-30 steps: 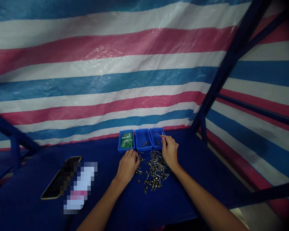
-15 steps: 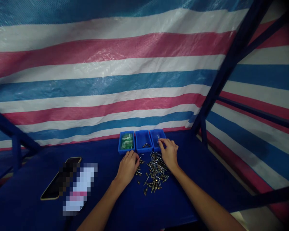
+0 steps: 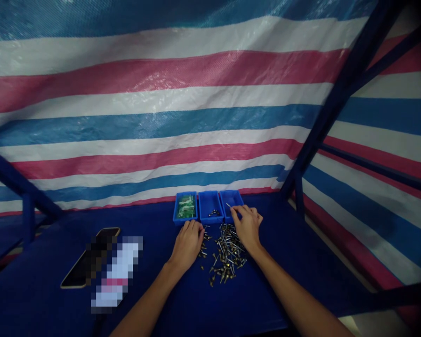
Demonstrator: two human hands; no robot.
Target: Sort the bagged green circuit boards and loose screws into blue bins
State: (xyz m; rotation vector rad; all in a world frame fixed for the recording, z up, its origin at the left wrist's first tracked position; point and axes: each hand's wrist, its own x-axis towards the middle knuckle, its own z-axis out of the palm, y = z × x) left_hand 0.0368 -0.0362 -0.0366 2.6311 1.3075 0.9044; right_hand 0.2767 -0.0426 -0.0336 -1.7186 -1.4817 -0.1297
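Note:
My right hand [image 3: 247,227] is closed in a pinch over the front of the right-hand blue bin [image 3: 236,197]. A thin silvery metal pin [image 3: 228,205] sticks out of its fingertips. Below it lies a heap of small metal pins with brass-coloured heads [image 3: 228,252]. My left hand [image 3: 187,241] is closed, fingers curled, beside a smaller scatter of such pins [image 3: 204,250]; what its fingertips hold is hidden. The middle blue bin [image 3: 207,200] has a few pins in its front corner. Green-and-white small pieces [image 3: 186,206] fill the left blue bin [image 3: 175,210].
A phone [image 3: 75,271] and a blurred-out white item [image 3: 117,271] lie left on the dark blue table [image 3: 154,299]. Striped sheeting [image 3: 161,126] hangs behind, and blue frame posts [image 3: 312,145] stand at both sides.
The pin in my right hand has tilted from nearly upright to slanting left, the fingers shifting slightly. My left hand stays almost in place. The view has shifted a little.

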